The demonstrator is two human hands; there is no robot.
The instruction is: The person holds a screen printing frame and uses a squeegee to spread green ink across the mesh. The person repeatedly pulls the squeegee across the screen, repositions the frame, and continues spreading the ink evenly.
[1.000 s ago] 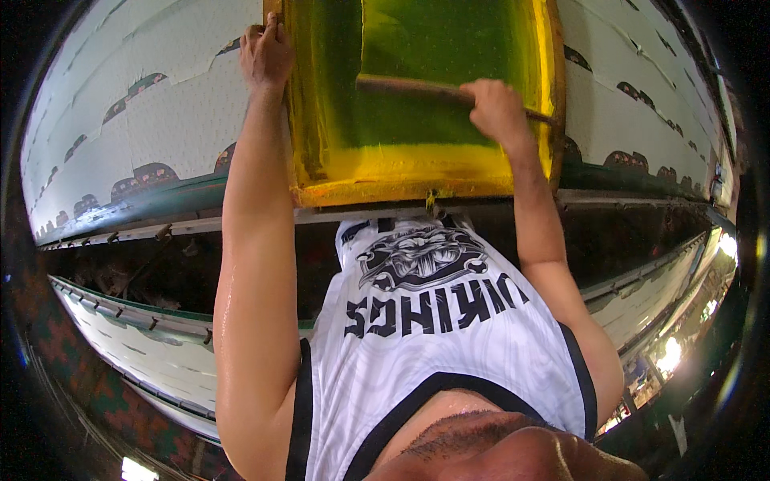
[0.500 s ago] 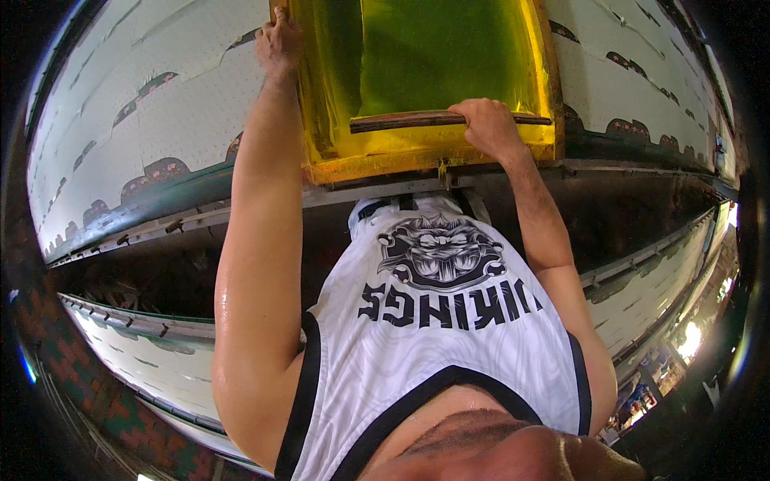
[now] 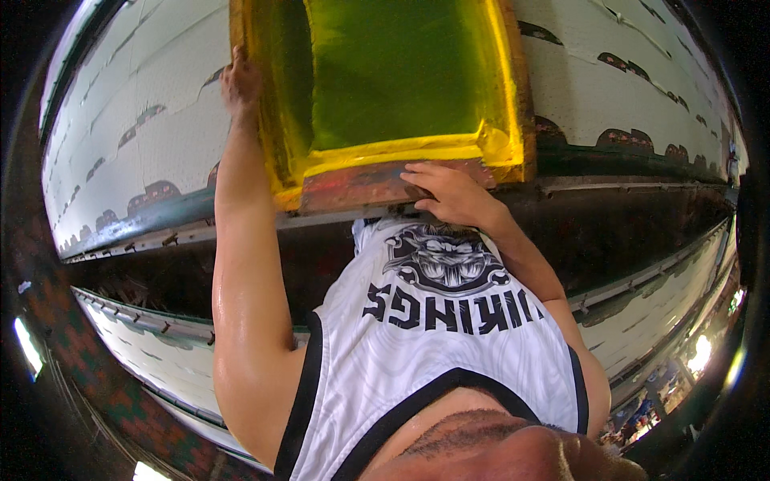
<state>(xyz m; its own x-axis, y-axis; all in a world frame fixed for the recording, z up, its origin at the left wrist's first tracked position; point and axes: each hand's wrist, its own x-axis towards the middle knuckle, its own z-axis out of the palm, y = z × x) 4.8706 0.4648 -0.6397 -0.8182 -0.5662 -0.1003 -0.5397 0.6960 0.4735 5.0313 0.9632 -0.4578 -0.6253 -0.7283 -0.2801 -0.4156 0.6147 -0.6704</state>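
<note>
A screen-printing frame (image 3: 516, 76) with a wooden border lies in front of me, its green mesh (image 3: 393, 72) edged with yellow ink. My left hand (image 3: 241, 86) is closed on the frame's left edge, arm stretched out. At the near end, a wooden squeegee (image 3: 353, 185) lies tilted, its broad reddish-brown face turned up. My right hand (image 3: 455, 193) grips it right of its middle, fingers over the face and thumb toward the near edge. A thick band of yellow ink (image 3: 385, 149) runs along the squeegee's far side, with a small heap near the right corner.
The frame rests on a long pale table (image 3: 120, 120) whose covering is torn in dark patches. A metal rail (image 3: 172, 239) with pegs runs along its near edge. Behind me stands another pale table (image 3: 136, 337), across a dark gap.
My right hand has drawn the squeegee toward me to the near end and tipped it, so its broad face shows. The frame appears farther left and lower in view; my left hand stays on its edge.
</note>
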